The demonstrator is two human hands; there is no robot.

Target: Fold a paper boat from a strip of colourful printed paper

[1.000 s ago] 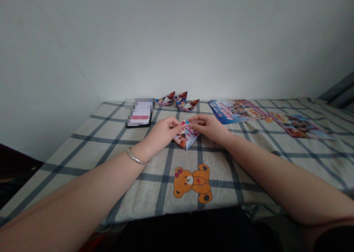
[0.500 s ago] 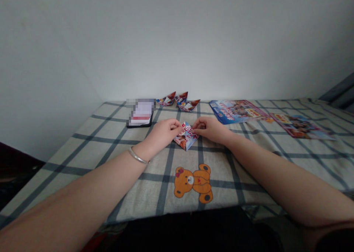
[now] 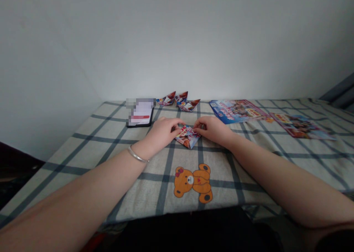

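A small folded piece of printed paper (image 3: 189, 138), red, white, blue and brown, lies just above the tablecloth between my two hands. My left hand (image 3: 166, 129), with a silver bangle at the wrist, pinches its left side between thumb and fingers. On the opposite side my right hand (image 3: 211, 129) pinches the upper right edge. The paper's lower corner points towards me, and its upper part is partly covered by my fingers. Behind it, near the wall, sit several folded paper boats (image 3: 189, 105) in the same print.
A phone (image 3: 142, 114) with a lit, partly blurred screen lies at the back left. Printed flyers (image 3: 238, 111) lie at the back right, with another flyer (image 3: 300, 126) beside them. The checked tablecloth (image 3: 132, 204) bears a bear print (image 3: 193, 184) near the front edge.
The folded paper has turned slightly and shifted a little to the right, its lower corner moving right. My left fingers have moved slightly over its upper left; both hands keep their pinch.
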